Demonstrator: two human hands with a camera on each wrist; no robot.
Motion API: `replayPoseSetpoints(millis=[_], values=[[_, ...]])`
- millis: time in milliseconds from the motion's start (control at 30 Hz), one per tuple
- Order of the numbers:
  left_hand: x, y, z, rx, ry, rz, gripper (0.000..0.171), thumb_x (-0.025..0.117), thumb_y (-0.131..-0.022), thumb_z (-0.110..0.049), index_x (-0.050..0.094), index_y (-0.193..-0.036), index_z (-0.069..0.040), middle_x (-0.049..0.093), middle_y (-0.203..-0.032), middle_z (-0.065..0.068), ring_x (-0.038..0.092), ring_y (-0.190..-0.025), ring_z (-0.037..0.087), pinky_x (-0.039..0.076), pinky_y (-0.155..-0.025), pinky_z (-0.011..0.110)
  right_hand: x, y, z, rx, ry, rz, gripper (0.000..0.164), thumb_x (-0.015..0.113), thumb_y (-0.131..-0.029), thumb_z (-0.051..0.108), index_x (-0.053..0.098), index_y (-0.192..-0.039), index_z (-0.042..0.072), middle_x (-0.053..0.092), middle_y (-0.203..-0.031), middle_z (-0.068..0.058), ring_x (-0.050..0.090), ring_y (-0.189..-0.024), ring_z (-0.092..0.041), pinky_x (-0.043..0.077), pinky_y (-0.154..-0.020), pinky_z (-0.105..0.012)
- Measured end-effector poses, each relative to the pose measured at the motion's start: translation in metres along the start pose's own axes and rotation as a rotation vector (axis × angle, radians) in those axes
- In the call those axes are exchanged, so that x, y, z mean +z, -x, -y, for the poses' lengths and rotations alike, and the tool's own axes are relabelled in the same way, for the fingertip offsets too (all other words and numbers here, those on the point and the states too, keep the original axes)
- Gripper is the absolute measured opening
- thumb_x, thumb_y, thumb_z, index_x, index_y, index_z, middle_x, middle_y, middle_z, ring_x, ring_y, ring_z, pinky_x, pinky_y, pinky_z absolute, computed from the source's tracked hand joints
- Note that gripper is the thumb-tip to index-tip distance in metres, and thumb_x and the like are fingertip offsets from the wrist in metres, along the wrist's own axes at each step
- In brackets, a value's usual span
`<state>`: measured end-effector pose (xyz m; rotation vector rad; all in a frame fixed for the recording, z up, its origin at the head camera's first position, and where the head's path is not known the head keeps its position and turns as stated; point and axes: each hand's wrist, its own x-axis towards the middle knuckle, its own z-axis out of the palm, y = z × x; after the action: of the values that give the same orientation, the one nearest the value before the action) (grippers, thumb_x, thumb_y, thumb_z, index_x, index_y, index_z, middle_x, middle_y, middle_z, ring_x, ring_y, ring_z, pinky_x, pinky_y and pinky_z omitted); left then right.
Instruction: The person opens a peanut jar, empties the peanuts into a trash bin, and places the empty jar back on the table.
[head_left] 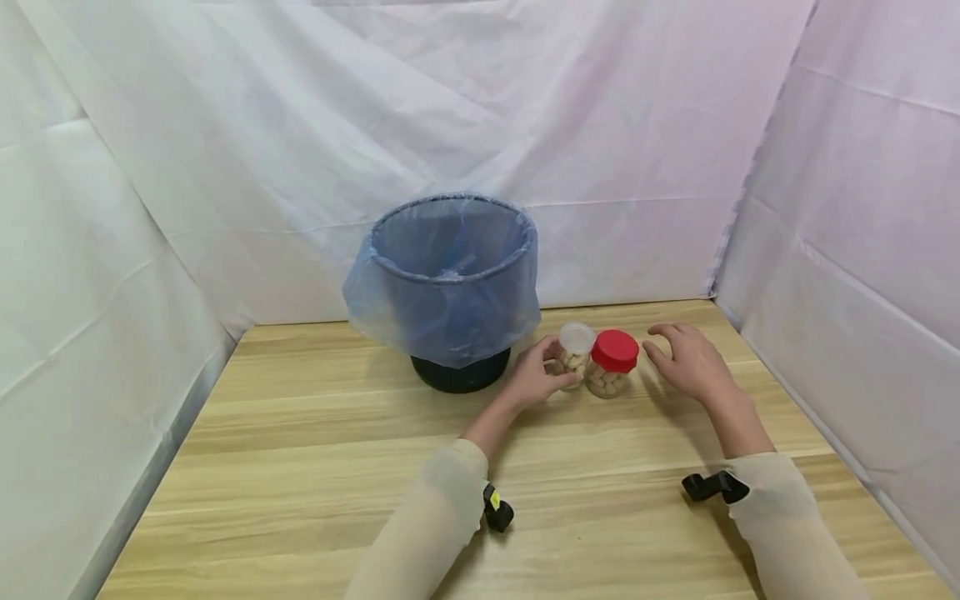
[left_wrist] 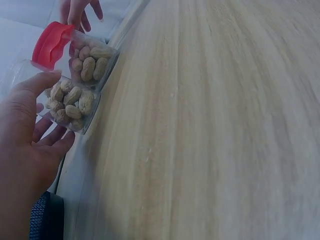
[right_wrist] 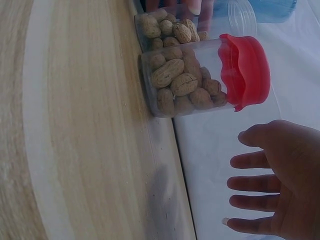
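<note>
Two clear jars of unshelled peanuts stand side by side on the table, touching or nearly so. The jar with the clear lid (head_left: 577, 340) is on the left; my left hand (head_left: 534, 375) holds it from its left side. In the left wrist view, the thumb lies across the front of this jar (left_wrist: 72, 102) and the fingers reach behind it. To the right stands the jar with the red lid (head_left: 616, 352), its peanuts (right_wrist: 182, 82) plain in the right wrist view. My right hand (head_left: 690, 360) hovers to the right of it, fingers spread, apart from the jar and holding nothing.
A black bin (head_left: 460, 379) lined with a blue plastic bag (head_left: 465, 312) stands at the back, left of the jars. White cloth (head_left: 637, 125) hangs behind and at both sides of the wooden table (head_left: 300, 500).
</note>
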<state>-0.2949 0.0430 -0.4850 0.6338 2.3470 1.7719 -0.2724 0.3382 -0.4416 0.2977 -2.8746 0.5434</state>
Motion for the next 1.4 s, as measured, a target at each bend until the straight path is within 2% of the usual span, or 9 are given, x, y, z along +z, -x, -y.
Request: replayPoseSetpoints(millis=[333, 600, 833, 1033, 1233, 1400], values=[[0.004, 0.002, 0.008, -0.005, -0.023, -0.022, 0.064, 0.088, -0.093, -0.017, 0.06, -0.15, -0.009, 0.069, -0.14, 0.014, 0.068, -0.128, 0.029, 0.058, -0.106, 0.038, 0.002, 0.002, 0.001, 0.009, 0.001, 0.005, 0.045, 0.057, -0.112, 0.031, 0.064, -0.139, -0.005, 0.063, -0.139, -0.035, 0.055, -0.132, -0.056, 0.044, -0.109, -0.072], [0.005, 0.003, 0.006, -0.02, -0.017, -0.034, 0.063, 0.089, -0.092, -0.017, 0.062, -0.148, -0.008, 0.07, -0.139, 0.015, 0.069, -0.127, 0.03, 0.058, -0.107, 0.038, 0.0, 0.004, 0.0, 0.013, 0.002, 0.003, 0.045, 0.057, -0.112, 0.03, 0.063, -0.139, -0.005, 0.062, -0.139, -0.035, 0.055, -0.131, -0.057, 0.044, -0.109, -0.073], [0.0, 0.003, 0.002, -0.036, -0.019, -0.028, 0.058, 0.089, -0.092, -0.018, 0.064, -0.143, -0.009, 0.07, -0.139, 0.013, 0.068, -0.129, 0.03, 0.057, -0.108, 0.04, -0.003, 0.001, 0.001, 0.003, -0.002, -0.011, 0.044, 0.057, -0.112, 0.03, 0.063, -0.138, -0.005, 0.062, -0.14, -0.035, 0.055, -0.132, -0.057, 0.044, -0.109, -0.073], [-0.005, 0.01, -0.009, -0.004, -0.013, -0.001, 0.061, 0.089, -0.091, -0.014, 0.063, -0.146, -0.007, 0.07, -0.138, 0.015, 0.068, -0.128, 0.031, 0.059, -0.106, 0.04, -0.003, 0.001, 0.002, 0.005, -0.006, -0.004, 0.045, 0.057, -0.112, 0.031, 0.063, -0.138, -0.005, 0.062, -0.14, -0.035, 0.055, -0.133, -0.057, 0.044, -0.109, -0.073], [-0.01, 0.02, -0.018, 0.063, -0.026, 0.005, 0.057, 0.089, -0.091, -0.012, 0.064, -0.142, -0.004, 0.072, -0.134, 0.016, 0.069, -0.126, 0.03, 0.057, -0.108, 0.04, -0.003, 0.0, 0.002, 0.014, -0.002, -0.004, 0.044, 0.058, -0.112, 0.03, 0.064, -0.138, -0.004, 0.062, -0.139, -0.034, 0.055, -0.132, -0.057, 0.044, -0.108, -0.073], [-0.015, 0.033, -0.027, 0.116, -0.032, 0.003, 0.055, 0.089, -0.09, -0.011, 0.065, -0.139, -0.002, 0.073, -0.131, 0.017, 0.069, -0.126, 0.031, 0.057, -0.109, 0.045, -0.004, 0.001, 0.002, 0.017, -0.001, -0.002, 0.044, 0.058, -0.111, 0.03, 0.064, -0.138, -0.004, 0.062, -0.139, -0.034, 0.055, -0.132, -0.057, 0.044, -0.109, -0.073]])
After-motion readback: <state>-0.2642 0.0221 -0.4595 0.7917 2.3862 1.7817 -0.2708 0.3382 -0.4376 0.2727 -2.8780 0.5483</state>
